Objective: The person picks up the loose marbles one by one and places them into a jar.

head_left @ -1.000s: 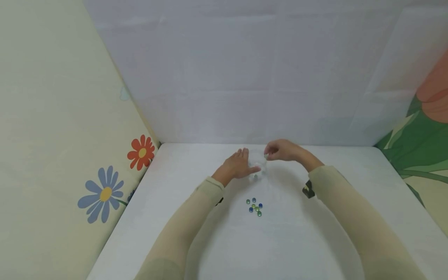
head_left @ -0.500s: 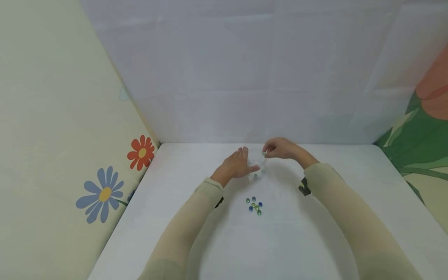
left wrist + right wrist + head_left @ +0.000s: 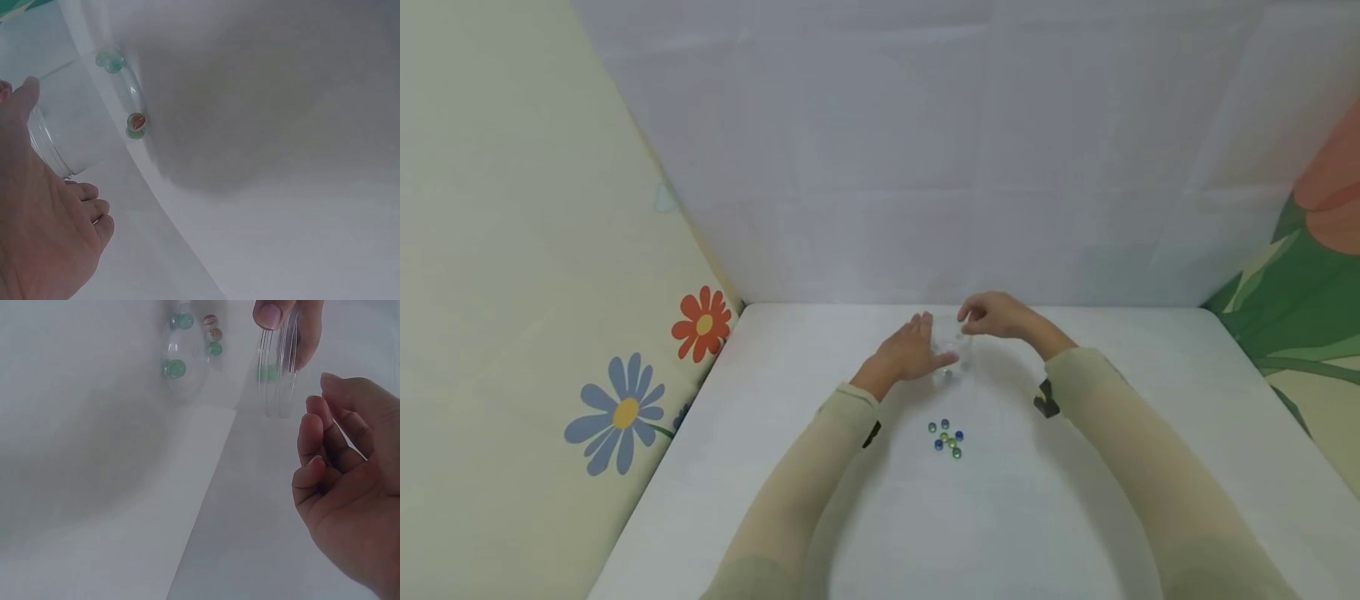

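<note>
A clear jar with a threaded rim stands on the white table, and my left hand holds it around the rim, thumb on the near side. Several marbles, green and brown-swirled, show at the bottom of the jar in the right wrist view. One green marble is seen through the rim near the jar's mouth, apart from my fingers. My right hand hovers at the right of the mouth, fingers loosely bent, thumb and forefinger parted, nothing between them.
Several blue, green and yellow-green marbles lie in a loose cluster on the white table, nearer to me than the jar. A white cloth backdrop rises behind the table. Flower-printed panels flank it at the sides.
My right hand has shifted left to the jar's mouth, and its fingertips have let go of a marble. My left hand has stayed on the jar.
</note>
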The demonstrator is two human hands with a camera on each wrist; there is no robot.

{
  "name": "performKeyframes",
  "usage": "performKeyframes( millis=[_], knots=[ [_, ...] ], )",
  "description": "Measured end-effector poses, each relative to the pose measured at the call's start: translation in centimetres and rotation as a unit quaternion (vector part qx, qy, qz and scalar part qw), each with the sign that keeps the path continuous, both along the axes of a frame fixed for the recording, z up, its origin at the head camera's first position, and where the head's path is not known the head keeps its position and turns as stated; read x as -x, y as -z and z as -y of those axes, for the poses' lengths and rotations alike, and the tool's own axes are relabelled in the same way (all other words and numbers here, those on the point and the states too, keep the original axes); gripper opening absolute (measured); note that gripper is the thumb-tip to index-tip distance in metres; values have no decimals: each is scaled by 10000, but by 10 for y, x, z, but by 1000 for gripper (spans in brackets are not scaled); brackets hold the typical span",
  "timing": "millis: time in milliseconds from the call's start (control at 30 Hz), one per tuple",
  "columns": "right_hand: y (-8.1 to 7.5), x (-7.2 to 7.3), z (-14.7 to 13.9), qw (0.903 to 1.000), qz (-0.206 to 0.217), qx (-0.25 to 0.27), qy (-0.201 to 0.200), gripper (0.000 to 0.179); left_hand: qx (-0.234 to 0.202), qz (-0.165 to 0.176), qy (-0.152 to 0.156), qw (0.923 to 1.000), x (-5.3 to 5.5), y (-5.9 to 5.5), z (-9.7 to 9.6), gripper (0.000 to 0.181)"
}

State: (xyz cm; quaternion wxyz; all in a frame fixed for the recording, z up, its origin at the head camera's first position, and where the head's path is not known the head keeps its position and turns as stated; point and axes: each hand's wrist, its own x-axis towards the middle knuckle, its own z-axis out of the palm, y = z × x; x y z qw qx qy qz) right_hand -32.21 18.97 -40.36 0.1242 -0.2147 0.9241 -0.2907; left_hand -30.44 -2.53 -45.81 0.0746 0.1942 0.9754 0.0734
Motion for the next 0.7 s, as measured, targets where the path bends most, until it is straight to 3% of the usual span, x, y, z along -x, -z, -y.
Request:
performKeyframes(
  millis=[433,700],
  knots=[
    [5,-16,-9,9998,25,209,52,30,-139,93,-21,9999,-2,-1,-2,107],
    [8,-37,-15,9992,35,378,-78,29,-319,243,-127,9991,-3,3,-3,107]
  ],
)
